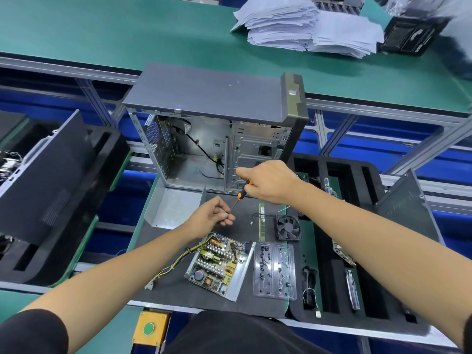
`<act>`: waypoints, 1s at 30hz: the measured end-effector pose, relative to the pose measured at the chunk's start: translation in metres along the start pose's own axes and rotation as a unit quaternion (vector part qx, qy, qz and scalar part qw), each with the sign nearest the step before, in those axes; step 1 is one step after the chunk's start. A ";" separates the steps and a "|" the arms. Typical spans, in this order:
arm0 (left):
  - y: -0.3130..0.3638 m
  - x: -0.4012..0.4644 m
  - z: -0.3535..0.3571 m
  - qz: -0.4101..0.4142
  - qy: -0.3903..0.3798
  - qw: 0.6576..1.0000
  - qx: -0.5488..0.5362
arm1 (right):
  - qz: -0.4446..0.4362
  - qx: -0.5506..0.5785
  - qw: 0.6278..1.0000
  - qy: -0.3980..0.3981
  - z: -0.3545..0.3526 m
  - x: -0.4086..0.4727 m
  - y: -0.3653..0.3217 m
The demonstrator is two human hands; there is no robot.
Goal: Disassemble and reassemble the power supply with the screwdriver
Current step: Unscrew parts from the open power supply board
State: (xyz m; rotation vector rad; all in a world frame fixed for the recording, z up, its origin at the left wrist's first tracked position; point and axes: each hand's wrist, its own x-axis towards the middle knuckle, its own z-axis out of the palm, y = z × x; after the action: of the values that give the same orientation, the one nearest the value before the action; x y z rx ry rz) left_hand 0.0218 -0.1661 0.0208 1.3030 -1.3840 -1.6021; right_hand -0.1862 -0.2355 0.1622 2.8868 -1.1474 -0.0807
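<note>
R hand (268, 181) curled round screwdriver (241, 193) handle, tip down at L hand (214, 213) | L fingers pinched at tip, likely a screw, too small to tell | PSU board (219, 264) open on mat below hands | risk: screw slips off tip, drops into board; tip jabs fingers

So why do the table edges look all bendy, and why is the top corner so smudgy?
In the head view, the wide lens bends straight lines, so the green table curves near the picture's edges. The top right corner is blurred, around the black box beside the paper stacks. The middle is sharp: the circuit board, the screwdriver and both hands show clearly. Light is even, with soft shadows.
</note>
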 end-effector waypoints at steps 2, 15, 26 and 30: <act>-0.002 0.000 0.000 0.007 -0.003 1.000 0.016 | -0.001 0.004 1.000 0.004 -0.001 -0.001 0.000; -0.007 -0.003 0.003 0.014 0.011 0.999 0.048 | -0.003 0.003 1.000 0.001 -0.007 -0.006 0.001; -0.007 0.000 0.008 0.052 0.012 0.966 0.252 | -0.072 -0.036 0.996 -0.023 -0.005 -0.005 -0.007; -0.007 0.008 0.011 0.067 0.011 0.920 0.385 | -0.098 -0.047 0.993 -0.044 -0.002 -0.007 -0.012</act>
State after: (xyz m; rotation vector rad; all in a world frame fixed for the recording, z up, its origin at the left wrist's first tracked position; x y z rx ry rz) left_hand 0.0098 -0.1685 0.0118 1.5830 -2.1529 -0.9514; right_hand -0.1831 -0.2224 0.1644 2.9294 -0.8411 -0.2622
